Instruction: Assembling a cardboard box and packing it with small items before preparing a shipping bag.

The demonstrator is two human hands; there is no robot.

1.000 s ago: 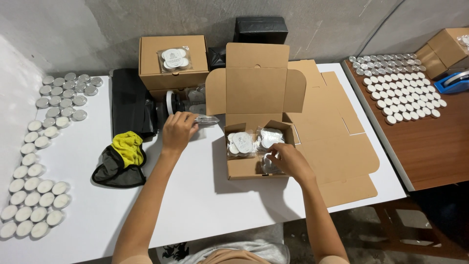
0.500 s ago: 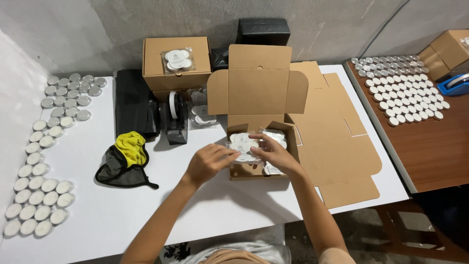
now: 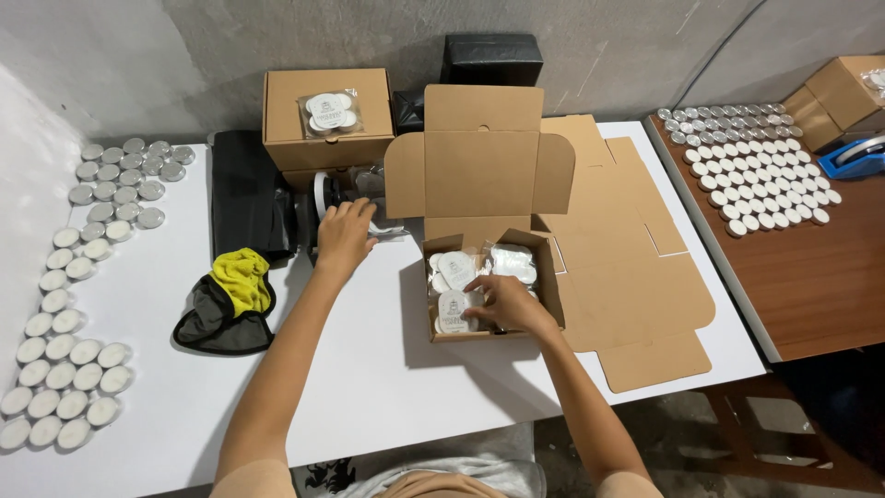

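A single camera sits on the person's head and looks steeply down and forward over the white desk (image 3: 387, 387), so the wall (image 3: 184, 37) runs along the top edge and the person's chest and both forearms rise from the bottom edge. It stands near enough that the open box (image 3: 479, 175) fills the middle, yet takes in the whole width, from the rows of candles (image 3: 64, 369) at far left to the brown table (image 3: 811, 277) at right. With only this one view, no part of the scene is shared with another.
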